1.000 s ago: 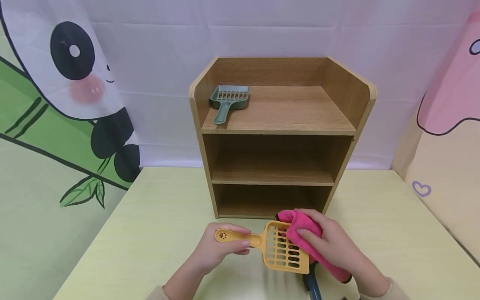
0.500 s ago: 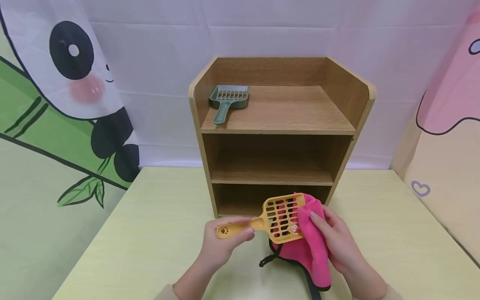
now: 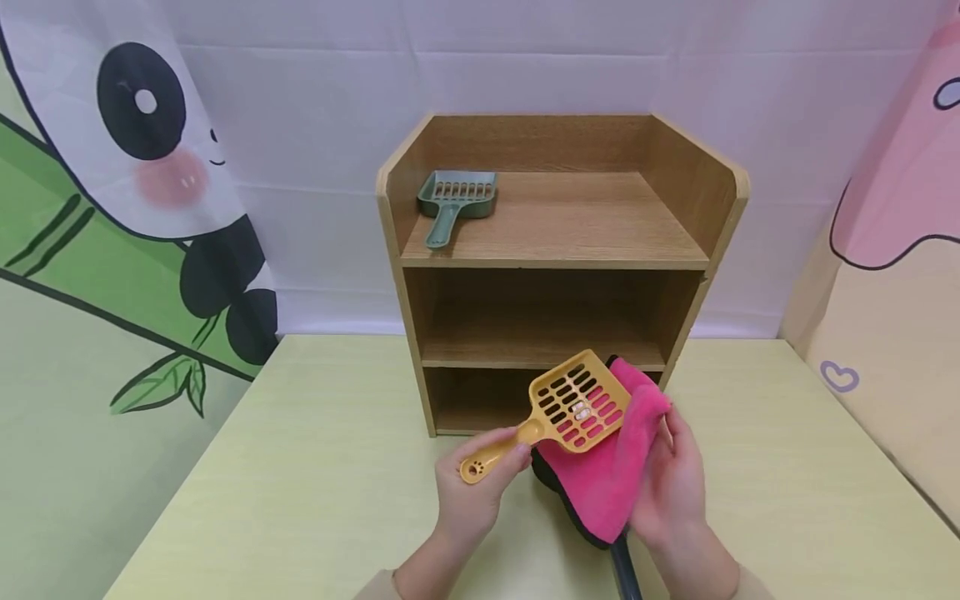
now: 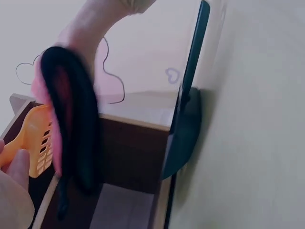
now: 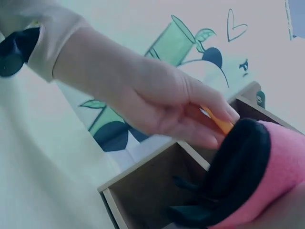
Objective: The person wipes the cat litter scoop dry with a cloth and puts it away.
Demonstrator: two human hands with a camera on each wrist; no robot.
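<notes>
My left hand [image 3: 472,498] grips the yellow slotted litter scoop [image 3: 579,402] by its paw-print handle, with the scoop's head raised and tilted up to the right. The pink cloth [image 3: 611,475] with black edging hangs from my right hand [image 3: 675,487], which holds it behind and against the scoop's right edge. Some of the right fingers are hidden behind the fabric. A small whitish patch shows through the slots. Below the cloth the dark handle [image 3: 625,571] of another tool lies on the table; in the left wrist view its dark teal body [image 4: 188,131] shows.
A wooden shelf unit [image 3: 555,265] stands at the back of the pale yellow table [image 3: 300,467], just beyond my hands. On its top shelf, at the left, sits a grey-green slotted scoop [image 3: 459,200] in a matching holder. Cartoon-printed cloth walls surround the table.
The yellow scoop has risen and turned so its head points up to the right. The pink cloth has slid from the scoop's front face to behind it and its right edge.
</notes>
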